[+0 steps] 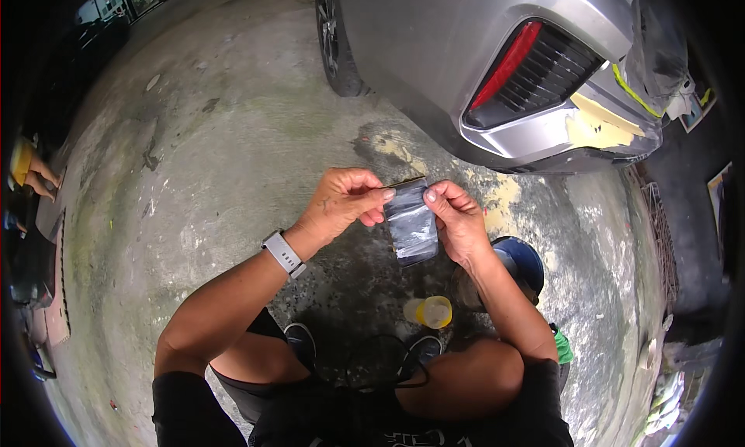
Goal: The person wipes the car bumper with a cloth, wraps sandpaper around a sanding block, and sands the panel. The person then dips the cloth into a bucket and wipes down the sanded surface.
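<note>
Between my two hands is a dark, flexible sheet that looks like sandpaper (412,223), its face streaked with whitish residue. The fingers and thumb of my left hand (352,199) pinch its upper left corner. At its upper right edge, my right hand (460,217) grips it between thumb and fingers. Beyond the hands stands the rear corner of a grey car (419,51), with a red and black tail light (535,68). Cream-coloured filler (605,124) covers part of the bumper below the light.
A blue bucket (521,258) stands behind my right forearm. A yellowish translucent cup (435,312) is on the stained concrete floor between my feet. A wire rack (660,237) lies along the right side. Another person's legs (43,173) show at the far left.
</note>
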A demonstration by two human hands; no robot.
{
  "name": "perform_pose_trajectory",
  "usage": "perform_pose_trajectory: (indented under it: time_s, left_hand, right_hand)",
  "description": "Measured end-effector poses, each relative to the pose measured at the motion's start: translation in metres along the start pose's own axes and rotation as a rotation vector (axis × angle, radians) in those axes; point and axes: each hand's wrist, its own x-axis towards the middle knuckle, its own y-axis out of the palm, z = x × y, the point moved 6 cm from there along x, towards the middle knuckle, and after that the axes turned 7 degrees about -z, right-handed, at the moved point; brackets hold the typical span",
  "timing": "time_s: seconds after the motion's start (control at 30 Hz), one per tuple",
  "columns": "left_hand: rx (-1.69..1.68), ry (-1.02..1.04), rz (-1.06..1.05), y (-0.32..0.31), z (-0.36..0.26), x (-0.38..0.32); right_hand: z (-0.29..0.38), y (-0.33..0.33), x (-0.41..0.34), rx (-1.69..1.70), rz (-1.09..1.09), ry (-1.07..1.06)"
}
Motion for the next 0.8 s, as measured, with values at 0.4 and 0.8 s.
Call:
perform_pose_trajectory:
  time_s: [0.4, 0.8]
  left_hand:
    - [0.113, 0.050, 0.241, 0.020, 0.007, 0.000]
    - [0.079, 0.197, 0.053, 0.039, -0.007, 0.002]
  right_hand:
    - [-0.003, 0.019, -0.008, -0.467, 0.279, -0.079]
    - [0.018, -0.034, -0.039, -0.470, 0.169, -0.162]
